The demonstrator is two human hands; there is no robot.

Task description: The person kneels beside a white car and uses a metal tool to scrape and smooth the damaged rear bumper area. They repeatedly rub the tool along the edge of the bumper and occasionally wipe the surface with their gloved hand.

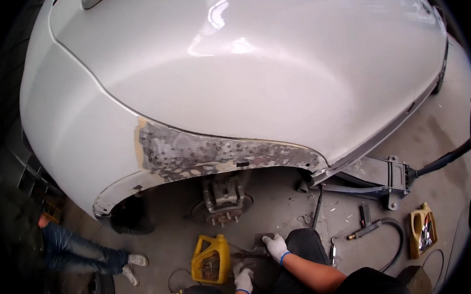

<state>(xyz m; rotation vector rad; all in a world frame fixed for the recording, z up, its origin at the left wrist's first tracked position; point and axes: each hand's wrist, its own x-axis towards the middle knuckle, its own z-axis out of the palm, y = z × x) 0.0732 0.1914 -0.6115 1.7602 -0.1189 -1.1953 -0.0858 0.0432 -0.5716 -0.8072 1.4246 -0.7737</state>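
Observation:
My left hand, in a white knit glove with a blue cuff, is low in front of me, just right of a cut-open yellow jug full of small metal fasteners. Its fingers look curled, and a slight blur hides whatever is in them. Farther up and to the right, my gloved right hand has its fingers bent at a dark flat-looking piece beside my knee. What that piece is, I cannot make out. Beyond both hands is a bare wheel hub with its brake caliper under the car's arch.
A silver car body overhangs, its arch edge stripped to patchy metal. A jack stands at right, near a black-handled torch-like tool with a hose. Another cut jug holds tools. A person in jeans stands left.

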